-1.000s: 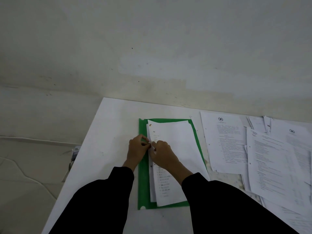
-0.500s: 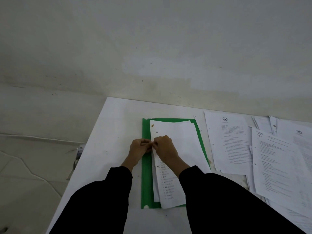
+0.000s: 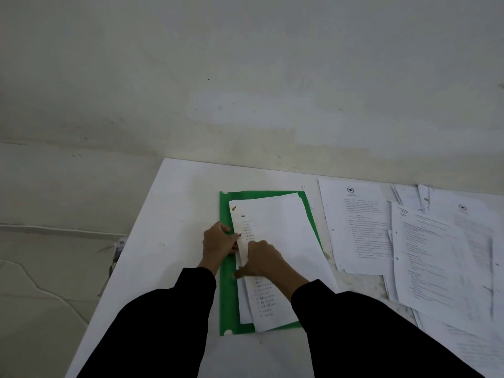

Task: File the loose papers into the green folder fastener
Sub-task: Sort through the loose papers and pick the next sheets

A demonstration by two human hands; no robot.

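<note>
Honestly, not much is legible here. The white top sheet (image 3: 278,227) in the flat green plastic folder (image 3: 225,208) has a short heading and a column of list lines, all too blurry to read. At 3 o'clock from it, a loose white printed page (image 3: 357,236) shows a round star emblem (image 3: 350,190) over unreadable paragraphs. Another white page (image 3: 476,223), farther toward 3 o'clock, has a second star emblem (image 3: 462,207).

left hand (image 3: 218,242): fingers curled, knuckles up (seemingly a pinch) | right hand (image 3: 263,259): just beside it, fingers bent down, thumb stretched out leftward
</note>
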